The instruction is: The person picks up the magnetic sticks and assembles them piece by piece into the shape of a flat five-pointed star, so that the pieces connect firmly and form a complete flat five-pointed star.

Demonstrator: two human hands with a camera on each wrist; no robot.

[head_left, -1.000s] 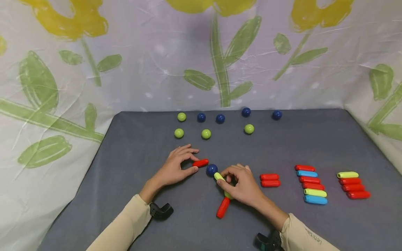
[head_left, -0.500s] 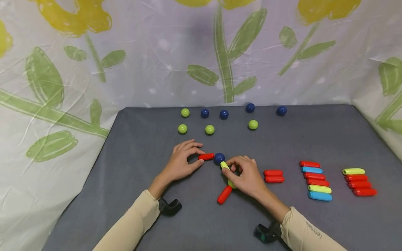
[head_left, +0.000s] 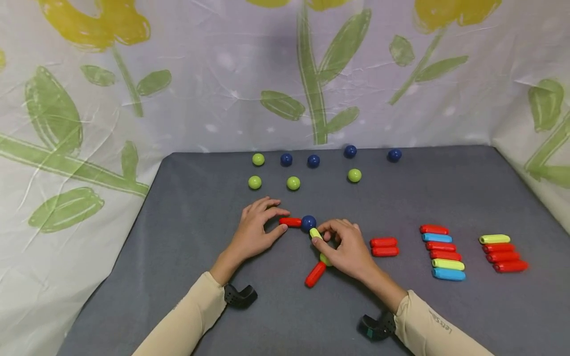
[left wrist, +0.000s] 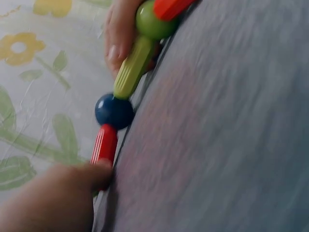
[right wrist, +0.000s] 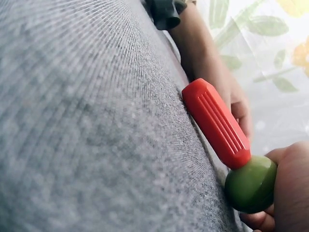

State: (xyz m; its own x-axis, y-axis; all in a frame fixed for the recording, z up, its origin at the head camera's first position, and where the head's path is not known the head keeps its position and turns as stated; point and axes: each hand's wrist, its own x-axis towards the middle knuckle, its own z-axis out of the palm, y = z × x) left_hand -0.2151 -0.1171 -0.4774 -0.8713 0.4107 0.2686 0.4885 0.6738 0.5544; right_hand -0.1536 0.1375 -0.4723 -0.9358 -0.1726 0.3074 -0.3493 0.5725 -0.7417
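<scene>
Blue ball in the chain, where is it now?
Head view: the blue ball sits slightly right of and below centre, between the red rod held by the left hand and the yellow-green rod pinched by the right hand.

On table (head_left: pixel 200 188) we note chain (head_left: pixel 314 233), end to end: left stick (head_left: pixel 291 222), ball (head_left: pixel 308 223), middle stick (head_left: pixel 315 233), second ball (head_left: pixel 326 259), near stick (head_left: pixel 315 275) closest to us. Left hand (head_left: pixel 255 228) on left stick, right hand (head_left: pixel 348 248) on middle stick. Behind chain, eight loose balls (head_left: pixel 293 183) in two rough rows, backdrop (head_left: pixel 209 104) beyond. Right of right hand we count, rightward: stick pair (head_left: pixel 385 251), six-stick row (head_left: pixel 445 255), four-stick row (head_left: pixel 500 257) at far right.
</scene>
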